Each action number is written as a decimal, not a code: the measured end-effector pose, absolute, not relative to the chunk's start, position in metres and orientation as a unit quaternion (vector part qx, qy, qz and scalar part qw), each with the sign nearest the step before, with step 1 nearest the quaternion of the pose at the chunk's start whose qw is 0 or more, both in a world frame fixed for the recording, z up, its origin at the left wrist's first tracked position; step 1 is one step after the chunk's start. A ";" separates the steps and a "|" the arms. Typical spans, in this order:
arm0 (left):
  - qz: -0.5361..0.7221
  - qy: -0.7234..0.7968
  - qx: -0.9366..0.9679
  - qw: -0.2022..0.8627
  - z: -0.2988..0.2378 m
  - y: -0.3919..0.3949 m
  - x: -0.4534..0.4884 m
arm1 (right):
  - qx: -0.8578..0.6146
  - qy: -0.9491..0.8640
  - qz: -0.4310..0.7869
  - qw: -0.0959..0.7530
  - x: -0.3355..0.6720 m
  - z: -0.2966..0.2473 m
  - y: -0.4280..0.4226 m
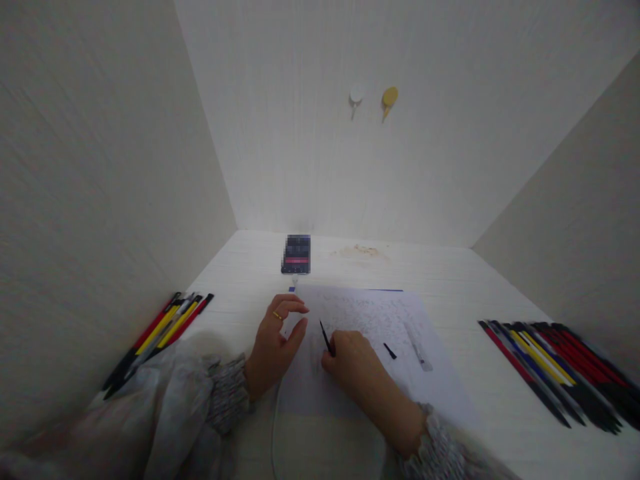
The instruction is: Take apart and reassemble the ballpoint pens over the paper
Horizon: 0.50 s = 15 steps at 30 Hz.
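Right hand [350,363] pinches a thin black refill [327,337] over the written sheet [380,313]. Left hand [277,340] rests at the sheet's left edge, fingers loosely curled and holding nothing. Clear barrel [417,350] lies to the right. Left pens [160,330] and right pens [555,363] flank the sheet.

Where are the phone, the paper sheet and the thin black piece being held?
phone [296,254]: head view, middle of its screen.
paper sheet [373,308]: head view, bare upper part.
thin black piece [325,335]: head view, exposed shaft.

Blurred phone [296,254], pens left [160,331], pens right [555,363], perhaps wall hooks [389,97]
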State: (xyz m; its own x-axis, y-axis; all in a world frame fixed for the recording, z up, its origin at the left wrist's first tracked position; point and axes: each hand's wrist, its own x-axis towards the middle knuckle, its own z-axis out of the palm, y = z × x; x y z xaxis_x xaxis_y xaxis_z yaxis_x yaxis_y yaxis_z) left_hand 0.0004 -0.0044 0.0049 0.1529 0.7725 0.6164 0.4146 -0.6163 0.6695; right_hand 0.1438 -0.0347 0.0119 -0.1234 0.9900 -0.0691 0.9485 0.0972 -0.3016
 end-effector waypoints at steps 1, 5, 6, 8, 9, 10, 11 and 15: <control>0.508 0.401 0.741 0.179 0.005 -0.005 0.001 | -0.660 -0.735 0.135 0.075 0.144 0.012 -0.035; 0.477 0.401 0.750 0.223 0.006 -0.006 0.002 | -0.662 -0.730 0.138 0.094 0.147 0.013 -0.033; 0.465 0.401 0.751 0.243 0.005 -0.006 0.002 | -0.662 -0.727 0.143 0.108 0.149 0.015 -0.033; 0.440 0.399 0.747 0.299 0.003 -0.006 0.003 | -0.659 -0.715 0.177 0.156 0.152 0.020 -0.033; 0.428 0.397 0.738 0.338 0.001 -0.006 0.004 | -0.653 -0.701 0.213 0.191 0.153 0.024 -0.033; 0.418 0.393 0.723 0.385 -0.001 -0.006 0.005 | -0.643 -0.682 0.261 0.230 0.155 0.027 -0.034; 0.410 0.385 0.703 0.435 -0.003 -0.006 0.005 | -0.629 -0.657 0.317 0.270 0.155 0.031 -0.035; 0.418 0.340 0.616 0.575 -0.004 -0.008 0.007 | -0.554 -0.565 0.480 0.379 0.155 0.039 -0.040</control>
State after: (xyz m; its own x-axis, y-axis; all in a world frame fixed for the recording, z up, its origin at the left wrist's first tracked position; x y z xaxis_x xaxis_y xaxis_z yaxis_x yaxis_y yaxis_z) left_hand 0.0072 -0.0079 -0.0039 0.4200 0.8992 0.1230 -0.0615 -0.1070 0.9924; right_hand 0.1553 -0.0398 0.0393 -0.0991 0.9898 -0.1027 0.2624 -0.0736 -0.9621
